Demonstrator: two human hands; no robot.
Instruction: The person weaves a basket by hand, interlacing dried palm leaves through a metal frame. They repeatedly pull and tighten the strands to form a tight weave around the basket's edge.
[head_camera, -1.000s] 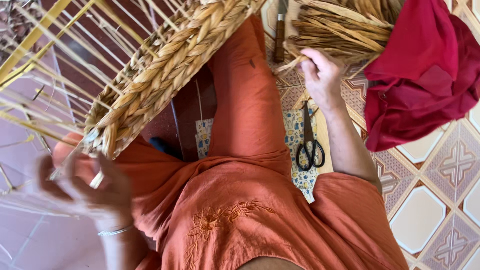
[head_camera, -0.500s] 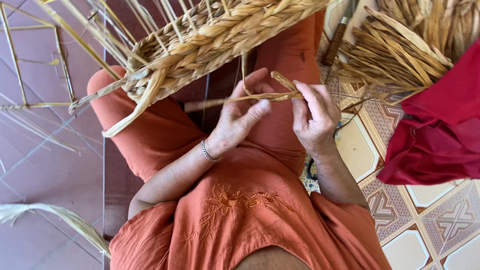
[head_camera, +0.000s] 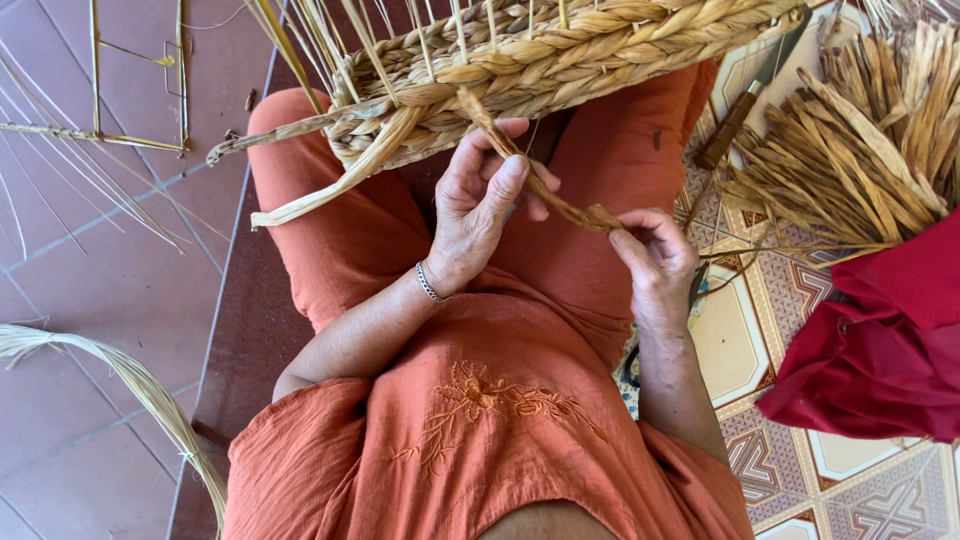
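Seen from above, a seated person in an orange embroidered cotton tunic and matching trousers (head_camera: 480, 420) fills the lower middle of the view, with both bare hands raised over the lap. The right hand (head_camera: 655, 262) is nearest the body, its fingers pinched closed around the lower end of a twisted strand of dried golden-brown reed (head_camera: 530, 170). The left hand (head_camera: 478, 205), with a thin silver bracelet (head_camera: 428, 284) at the wrist, sits slightly farther out, its thumb and fingers curled around the middle of the same strand. The strand's long axis runs on a diagonal, from the right hand's pinch up and to the left, past the left hand, to where it joins the braided rim of an unfinished woven reed basket (head_camera: 560, 50). The basket lies across the knees, just beyond both hands, so the left hand is the nearer one to the rim. Loose upright spokes stick out of its top edge. To the right, on the patterned tile floor (head_camera: 800, 470), lie a crumpled dark red cloth (head_camera: 890, 340) and, farther off, a bundle of dried reed stalks (head_camera: 850, 170) beside a wooden-handled knife (head_camera: 745, 105). To the left, stray pale reeds (head_camera: 120, 370) rest on plain reddish tiles.
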